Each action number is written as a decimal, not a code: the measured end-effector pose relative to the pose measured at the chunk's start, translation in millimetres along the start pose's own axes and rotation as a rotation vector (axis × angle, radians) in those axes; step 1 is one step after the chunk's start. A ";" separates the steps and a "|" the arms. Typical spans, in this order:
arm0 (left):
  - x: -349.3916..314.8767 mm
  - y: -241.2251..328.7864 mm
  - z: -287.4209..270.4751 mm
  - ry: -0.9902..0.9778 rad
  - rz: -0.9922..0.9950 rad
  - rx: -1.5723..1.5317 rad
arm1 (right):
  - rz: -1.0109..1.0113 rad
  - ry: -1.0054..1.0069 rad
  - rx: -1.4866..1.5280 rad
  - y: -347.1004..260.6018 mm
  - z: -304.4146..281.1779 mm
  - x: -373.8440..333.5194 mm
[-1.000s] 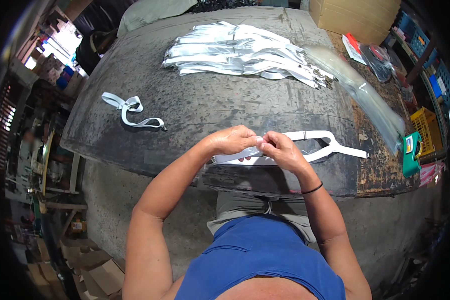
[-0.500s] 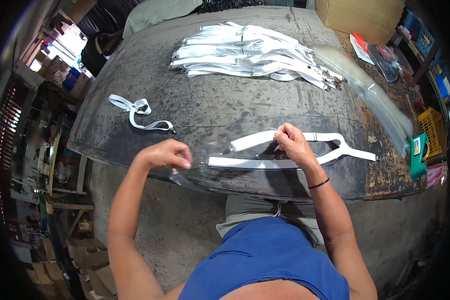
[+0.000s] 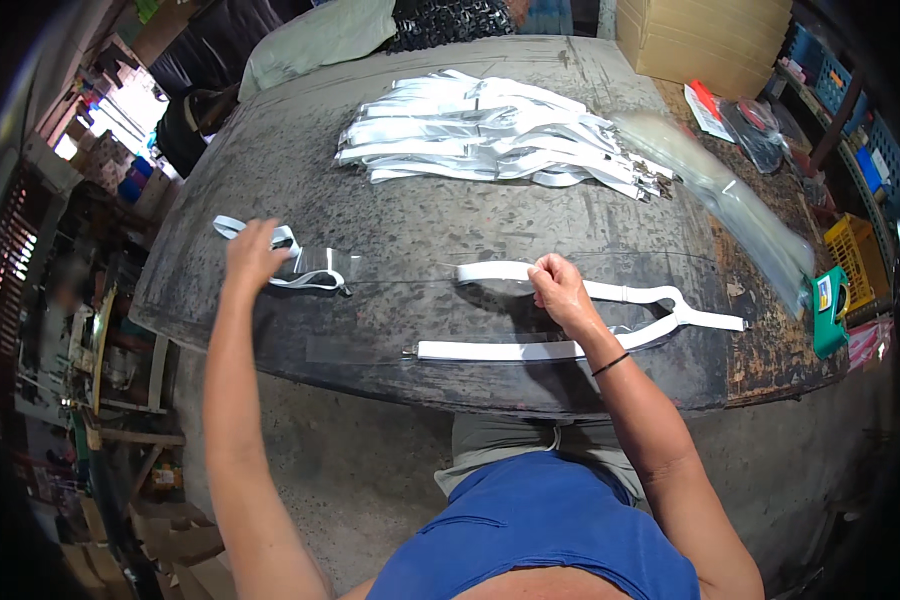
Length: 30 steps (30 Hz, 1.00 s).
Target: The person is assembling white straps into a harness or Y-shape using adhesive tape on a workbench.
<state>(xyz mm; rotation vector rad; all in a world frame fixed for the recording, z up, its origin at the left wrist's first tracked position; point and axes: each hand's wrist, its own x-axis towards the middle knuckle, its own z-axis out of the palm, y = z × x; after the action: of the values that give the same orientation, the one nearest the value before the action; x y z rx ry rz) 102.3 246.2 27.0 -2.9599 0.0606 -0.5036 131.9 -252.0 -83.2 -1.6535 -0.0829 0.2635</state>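
At the left of the bench (image 3: 390,225), a looped white strap (image 3: 228,224) is partly covered by the left hand (image 3: 255,255); whether its grip is closed on anything cannot be told. Farther back, white straps are heaped in a pile (image 3: 470,125). Nearer, a forked white strap (image 3: 500,350) is laid out, its upper branch pinched in the right hand's (image 3: 552,282) grip. Clear plastic (image 3: 750,220) is spread rightmost.
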 end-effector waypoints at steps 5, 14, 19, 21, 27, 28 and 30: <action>52.7 184.4 10.6 -0.269 0.288 -0.573 | -0.004 -0.007 -0.045 -1.5 -6.6 -1.5; 93.9 291.1 46.9 -1.056 0.398 -0.913 | -0.086 -0.033 -0.136 -1.7 -16.2 -2.1; 89.7 285.9 33.3 -1.046 0.385 -0.918 | -0.476 0.034 -0.619 -11.9 -53.6 -10.4; 92.7 291.4 29.2 -1.046 0.421 -0.915 | -0.533 0.008 -0.651 2.4 -68.6 -4.4; 82.7 294.6 23.3 -1.081 0.328 -0.849 | -0.235 -0.316 -0.750 -9.2 -80.6 2.9; 81.1 297.1 23.9 -1.070 0.329 -0.832 | -0.237 -0.317 -0.746 -8.5 -80.4 1.7; 81.7 304.9 25.7 -1.057 0.336 -0.811 | -0.284 -0.279 -0.676 -8.0 -81.7 -0.5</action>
<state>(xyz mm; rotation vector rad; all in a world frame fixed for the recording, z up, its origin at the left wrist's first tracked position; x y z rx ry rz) 182.9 -57.3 -13.9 -3.3375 0.7603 1.4233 150.2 -330.8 -68.8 -2.2310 -0.6737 0.2619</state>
